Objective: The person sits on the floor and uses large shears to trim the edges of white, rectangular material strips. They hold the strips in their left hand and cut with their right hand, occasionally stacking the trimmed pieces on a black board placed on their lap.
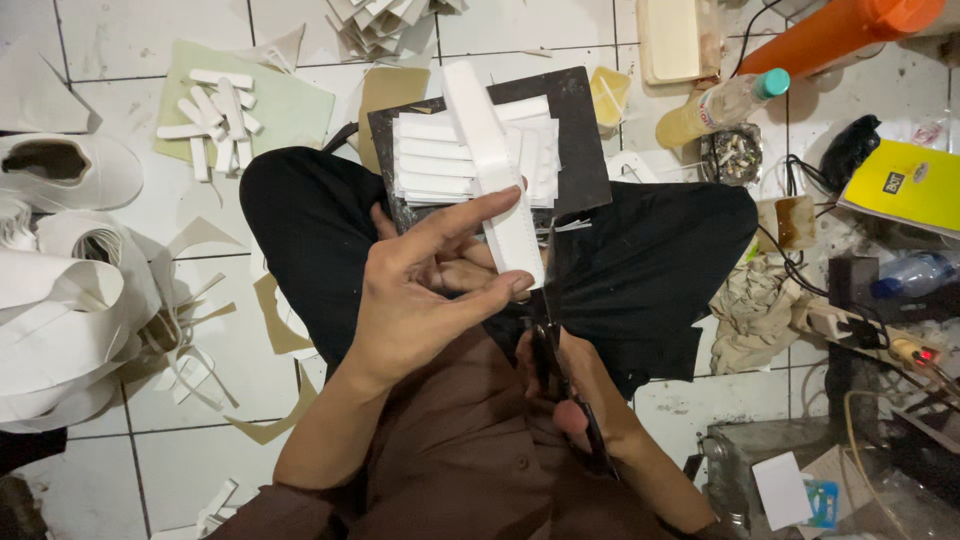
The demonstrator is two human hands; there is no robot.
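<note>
White floor tiles littered with offcuts, and a dark board (575, 120) stacked with cut pieces rests across the lap. Left hand (420, 290) pinches 1 long white strip (490, 150) between thumb and forefinger, its long axis running away up over the board. Right hand (570, 385) is clenched on the scissors (548, 300), blades just right of the strip's near end, seemingly at its edge.

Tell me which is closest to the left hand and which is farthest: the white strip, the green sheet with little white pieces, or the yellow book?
Measured from the left hand in the head view:
1. The white strip: pinched in its fingers, touching.
2. The green sheet: on the floor tiles, up and to the hand's left.
3. The yellow book: far off at the right edge.
</note>
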